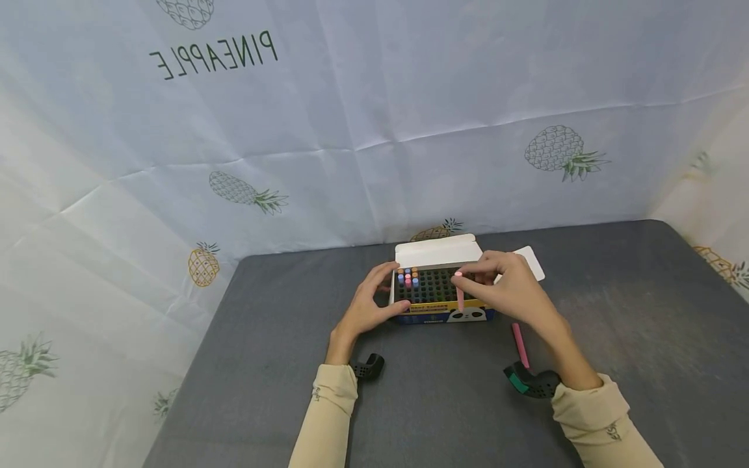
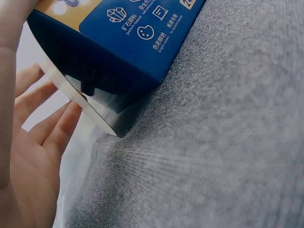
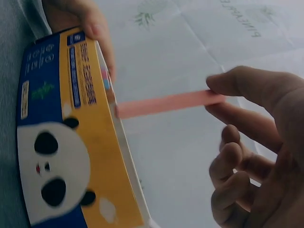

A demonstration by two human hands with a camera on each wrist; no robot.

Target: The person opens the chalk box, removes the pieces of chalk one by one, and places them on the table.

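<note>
A blue and yellow chalk box with a panda on its front stands open on the table. My left hand holds its left end, the thumb at the front edge and the fingers by the white side flap. In my right hand, thumb and forefinger pinch the upper end of a pink chalk stick, seen upright in the head view. Its lower end is close to the box's front rim; whether they touch I cannot tell. Several orange, blue and pink chalks fill holes at the left of the black holder.
A darker pink chalk stick lies on the grey tabletop, right of the box and near the right wrist's black device. The box's white lid is folded back toward the pineapple-print curtain. A white flap sticks out right.
</note>
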